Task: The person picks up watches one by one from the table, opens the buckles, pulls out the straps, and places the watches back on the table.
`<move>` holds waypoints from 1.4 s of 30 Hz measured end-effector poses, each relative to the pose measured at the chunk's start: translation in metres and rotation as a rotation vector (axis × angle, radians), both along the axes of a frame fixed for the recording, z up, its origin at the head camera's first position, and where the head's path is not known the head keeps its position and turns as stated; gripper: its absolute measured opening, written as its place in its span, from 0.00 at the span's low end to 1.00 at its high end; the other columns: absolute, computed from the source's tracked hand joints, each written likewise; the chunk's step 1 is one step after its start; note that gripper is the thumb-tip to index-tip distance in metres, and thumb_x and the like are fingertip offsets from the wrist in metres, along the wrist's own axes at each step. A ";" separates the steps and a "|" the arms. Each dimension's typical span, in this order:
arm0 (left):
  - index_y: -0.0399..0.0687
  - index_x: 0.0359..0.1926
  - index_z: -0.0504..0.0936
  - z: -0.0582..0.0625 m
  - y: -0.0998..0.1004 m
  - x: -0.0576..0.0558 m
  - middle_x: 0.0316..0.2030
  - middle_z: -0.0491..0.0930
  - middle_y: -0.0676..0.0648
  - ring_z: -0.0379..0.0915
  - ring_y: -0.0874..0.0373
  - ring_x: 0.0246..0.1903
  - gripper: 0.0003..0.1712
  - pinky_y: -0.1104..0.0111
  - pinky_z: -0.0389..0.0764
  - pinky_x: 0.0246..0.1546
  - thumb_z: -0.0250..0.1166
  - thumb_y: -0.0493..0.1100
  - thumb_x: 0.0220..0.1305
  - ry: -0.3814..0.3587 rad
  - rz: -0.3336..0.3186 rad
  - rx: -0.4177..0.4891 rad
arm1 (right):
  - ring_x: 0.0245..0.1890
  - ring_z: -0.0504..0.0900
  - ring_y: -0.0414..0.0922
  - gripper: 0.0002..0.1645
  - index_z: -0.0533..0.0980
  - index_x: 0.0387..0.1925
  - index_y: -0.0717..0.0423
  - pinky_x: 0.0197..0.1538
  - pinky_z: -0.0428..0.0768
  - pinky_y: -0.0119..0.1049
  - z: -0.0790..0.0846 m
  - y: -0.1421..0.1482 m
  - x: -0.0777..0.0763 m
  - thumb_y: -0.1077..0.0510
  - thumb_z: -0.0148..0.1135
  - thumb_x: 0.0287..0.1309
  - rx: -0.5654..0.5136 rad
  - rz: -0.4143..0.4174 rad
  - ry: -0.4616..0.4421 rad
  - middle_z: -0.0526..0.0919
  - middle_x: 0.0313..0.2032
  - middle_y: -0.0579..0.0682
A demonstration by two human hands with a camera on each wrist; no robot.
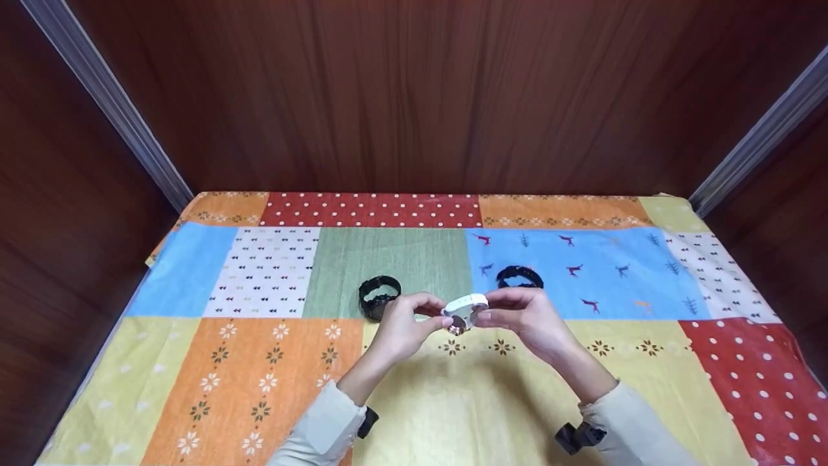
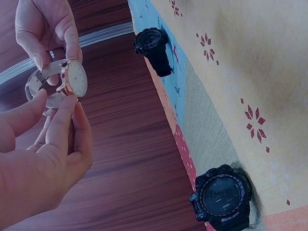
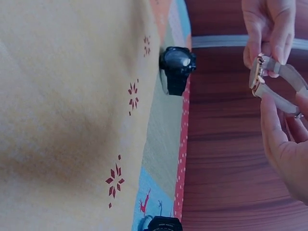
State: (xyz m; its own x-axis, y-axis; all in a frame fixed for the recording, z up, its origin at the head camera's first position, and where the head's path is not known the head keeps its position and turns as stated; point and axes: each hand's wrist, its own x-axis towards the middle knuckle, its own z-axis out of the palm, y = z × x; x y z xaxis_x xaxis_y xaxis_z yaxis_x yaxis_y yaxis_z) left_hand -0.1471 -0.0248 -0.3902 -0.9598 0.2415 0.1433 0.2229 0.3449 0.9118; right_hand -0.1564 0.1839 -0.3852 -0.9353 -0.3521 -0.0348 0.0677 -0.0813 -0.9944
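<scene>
A wristwatch with a white strap (image 1: pixel 467 301) and a gold-rimmed round face (image 2: pixel 77 78) is held above the table between both hands. My left hand (image 1: pixel 402 329) pinches it on the left side, thumb and fingers near the case. On the other side, my right hand (image 1: pixel 532 321) pinches the strap between thumb and fingers. The strap curves round in a loop, and the face points downward, away from the head view. Behind the left hand stands a black sport watch (image 2: pixel 221 196), partly covered by that hand in the head view. Another black watch (image 2: pixel 153 42) stands beyond the right hand.
A patchwork cloth (image 1: pixel 272 369) with patterned squares covers the table. Brown wood-grain panels (image 1: pixel 414 97) rise at the back and both sides, with metal strips (image 1: pixel 110 97) at the corners. A dark wrist camera (image 1: pixel 580 437) sits on the right forearm.
</scene>
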 end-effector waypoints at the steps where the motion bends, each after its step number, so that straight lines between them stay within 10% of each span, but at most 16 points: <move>1: 0.39 0.34 0.82 0.000 0.000 0.000 0.30 0.82 0.47 0.77 0.53 0.36 0.08 0.58 0.75 0.41 0.69 0.36 0.51 0.003 -0.001 0.000 | 0.38 0.82 0.55 0.18 0.74 0.43 0.77 0.46 0.77 0.46 0.000 0.000 0.000 0.73 0.63 0.47 0.001 -0.001 -0.002 0.79 0.39 0.68; 42: 0.38 0.37 0.82 0.002 -0.001 -0.001 0.34 0.82 0.46 0.77 0.52 0.40 0.12 0.63 0.76 0.43 0.70 0.34 0.48 -0.043 -0.028 0.046 | 0.37 0.81 0.55 0.17 0.78 0.40 0.70 0.45 0.77 0.45 0.001 -0.003 -0.002 0.66 0.67 0.46 0.141 -0.001 0.077 0.81 0.37 0.64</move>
State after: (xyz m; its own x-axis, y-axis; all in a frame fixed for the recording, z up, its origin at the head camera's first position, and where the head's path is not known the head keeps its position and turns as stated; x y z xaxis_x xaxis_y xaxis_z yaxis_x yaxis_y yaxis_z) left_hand -0.1478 -0.0262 -0.3887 -0.9583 0.2622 0.1141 0.1925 0.2965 0.9354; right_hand -0.1581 0.1813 -0.3840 -0.9374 -0.3481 -0.0118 -0.0095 0.0596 -0.9982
